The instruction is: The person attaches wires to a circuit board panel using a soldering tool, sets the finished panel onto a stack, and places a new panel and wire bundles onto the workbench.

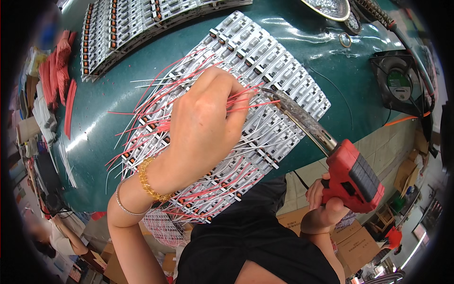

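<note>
On a green tabletop (97,111), in a cluttered workroom. Pinched firmly in the left grip (205,116): a few red wires (239,103), tips poking out between thumb and fingers, over the grey boards (288,71). Wrapped in the right grip (326,201): a red soldering gun (354,177), nose angled up and left, tip just beside the wire tips (touching or not, hard to say). Around and under the left grip, across the boards: more red wires and white wires (272,137), fanned loosely. Farther out, up and left: second boards (127,31). At far left: red bundles (57,71). At right: black fan (399,85). At top right: dish (336,19) with silvery bits.
</note>
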Available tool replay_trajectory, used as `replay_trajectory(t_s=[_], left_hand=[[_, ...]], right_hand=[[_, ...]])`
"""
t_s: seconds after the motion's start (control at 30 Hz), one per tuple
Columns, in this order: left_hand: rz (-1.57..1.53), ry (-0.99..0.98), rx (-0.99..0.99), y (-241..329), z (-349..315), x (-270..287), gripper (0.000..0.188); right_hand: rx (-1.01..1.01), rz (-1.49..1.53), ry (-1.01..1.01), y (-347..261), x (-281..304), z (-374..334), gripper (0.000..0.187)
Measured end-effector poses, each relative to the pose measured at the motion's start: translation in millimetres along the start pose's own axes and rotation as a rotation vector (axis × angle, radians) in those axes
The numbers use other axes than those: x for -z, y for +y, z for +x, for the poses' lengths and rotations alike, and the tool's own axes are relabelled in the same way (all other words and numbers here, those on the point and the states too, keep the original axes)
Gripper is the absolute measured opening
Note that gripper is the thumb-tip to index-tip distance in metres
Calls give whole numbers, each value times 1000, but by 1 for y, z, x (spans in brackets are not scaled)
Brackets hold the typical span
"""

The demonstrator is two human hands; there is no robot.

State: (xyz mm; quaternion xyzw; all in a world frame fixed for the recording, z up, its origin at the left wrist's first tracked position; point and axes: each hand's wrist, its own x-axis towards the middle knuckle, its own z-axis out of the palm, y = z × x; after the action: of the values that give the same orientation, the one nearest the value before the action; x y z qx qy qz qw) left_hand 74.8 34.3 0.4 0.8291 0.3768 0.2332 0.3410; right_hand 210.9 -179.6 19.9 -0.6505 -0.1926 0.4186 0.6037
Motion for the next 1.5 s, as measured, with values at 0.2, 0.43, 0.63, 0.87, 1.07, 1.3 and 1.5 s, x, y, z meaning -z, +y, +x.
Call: replay_trajectory(t_s=[0.2, 0.43, 0.63, 0.87, 1.07, 1.3, 1.5], left_hand=[[76, 70, -80, -5, -6, -6, 11], [85, 73, -119, -4, -3, -8, 12], [85, 43, -53, 0, -5, -4, 11], [113, 93, -109, -1, -5, -4, 11], [130, 95, -115, 0, -6, -1, 12], [97, 28, -35, 1, -6, 1, 13], [88, 25, -5, -2, -6, 3, 13]], right_hand=[[34, -12, -34, 6, 1, 3, 74], [-47, 172, 313, 45, 40, -20, 71], [59, 17, 96, 19, 11, -7, 81], [155, -42, 68, 4, -1, -2, 84], [112, -3, 33, 5, 5, -4, 88], [106, -73, -1, 14, 4, 0, 85], [73, -45, 34, 18, 0, -1, 80]])
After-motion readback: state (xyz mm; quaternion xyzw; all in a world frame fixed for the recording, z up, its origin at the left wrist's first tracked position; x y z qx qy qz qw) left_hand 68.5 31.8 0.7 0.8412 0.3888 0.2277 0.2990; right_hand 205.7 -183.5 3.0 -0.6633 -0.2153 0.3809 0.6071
